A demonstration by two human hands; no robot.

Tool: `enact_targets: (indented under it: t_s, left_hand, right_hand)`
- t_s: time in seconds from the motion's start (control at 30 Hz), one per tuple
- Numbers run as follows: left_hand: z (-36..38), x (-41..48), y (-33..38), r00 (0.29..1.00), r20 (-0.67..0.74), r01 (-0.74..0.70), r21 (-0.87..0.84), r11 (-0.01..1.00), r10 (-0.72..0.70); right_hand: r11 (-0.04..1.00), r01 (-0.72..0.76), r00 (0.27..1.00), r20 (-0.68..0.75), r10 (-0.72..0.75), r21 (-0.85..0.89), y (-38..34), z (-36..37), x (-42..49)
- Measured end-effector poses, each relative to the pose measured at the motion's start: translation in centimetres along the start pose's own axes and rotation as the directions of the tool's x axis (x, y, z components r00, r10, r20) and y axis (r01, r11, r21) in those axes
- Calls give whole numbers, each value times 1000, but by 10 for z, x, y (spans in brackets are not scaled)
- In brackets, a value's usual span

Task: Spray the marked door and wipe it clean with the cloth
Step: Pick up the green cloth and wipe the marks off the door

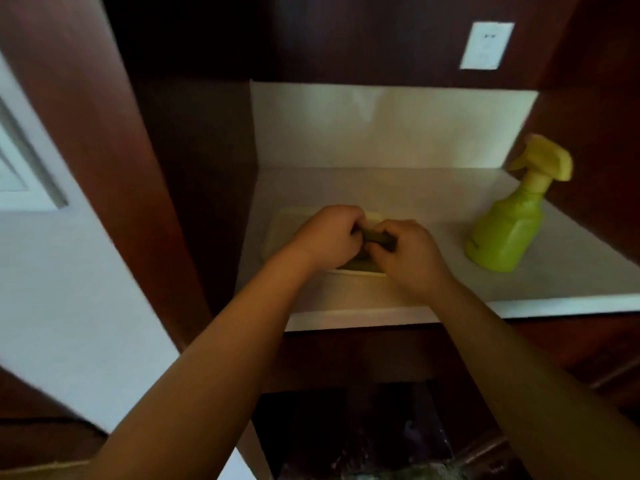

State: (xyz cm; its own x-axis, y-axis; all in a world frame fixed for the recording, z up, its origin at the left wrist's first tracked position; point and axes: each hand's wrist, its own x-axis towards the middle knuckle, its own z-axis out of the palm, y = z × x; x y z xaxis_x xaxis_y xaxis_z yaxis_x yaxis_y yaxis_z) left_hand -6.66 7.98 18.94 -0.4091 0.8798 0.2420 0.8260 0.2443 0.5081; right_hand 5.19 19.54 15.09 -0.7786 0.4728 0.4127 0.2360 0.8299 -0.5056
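Over tray (281, 227), hands (327, 237) (410, 252) curled round cloth (380, 239)

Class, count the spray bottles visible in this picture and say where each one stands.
1. The lime-green plastic spray bottle stands upright on the white counter, to the right of the right hand and apart from it. Others may be hidden.

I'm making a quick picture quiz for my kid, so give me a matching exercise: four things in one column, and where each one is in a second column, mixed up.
1 spray bottle
2 socket
3 tray
4 dark green lump

A on the wooden back wall
B gripped by the left hand and right hand
C flat on the counter, under the hands
D upright at the counter's right side

Pairs: 1-D, 2-A, 3-C, 4-B.
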Motion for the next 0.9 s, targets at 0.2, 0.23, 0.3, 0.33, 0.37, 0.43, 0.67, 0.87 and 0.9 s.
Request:
enact_targets:
  t_s: [0.2, 0.23, 0.3, 0.33, 0.37, 0.43, 0.67, 0.87, 0.9]
  left_hand:
    - [13, 25, 94, 922, 157, -305, -264, 915, 353]
    - [20, 30, 113, 904, 165, -339, -282, 897, 394]
    - [33, 37, 161, 868, 158, -400, -339, 851, 471]
    - [41, 40, 189, 843, 143, -437, -381, 815, 519]
    - [47, 41, 219, 815, 121, -474, -421, 773, 566]
    - [56, 38, 283, 762, 88, -526, -494, 692, 642]
    - [60, -15, 508, 590, -99, -664, -625, 411, 801]
    - [48, -80, 635, 475, -384, -734, -669, 117, 792]
    - [48, -87, 652, 463, -422, -740, -668, 79, 780]
  right_hand:
    - [958, -225, 959, -136, 250, 178, 14, -102, -67]
    - [945, -259, 945, -148, 291, 200, 15, -123, -81]
    - [917, -311, 908, -208, 365, 250, 21, -166, -111]
    - [901, -326, 881, -253, 400, 286, 23, -188, -128]
    - [885, -338, 849, -302, 433, 321, 26, -211, -146]
    - [862, -335, 781, -400, 480, 381, 28, -258, -182]
    - [827, -155, 526, -664, 532, 541, -6, -414, -314]
    - [924, -100, 346, -857, 381, 370, -52, -504, -380]
    - [939, -100, 313, -886, 343, 328, -57, -516, -388]
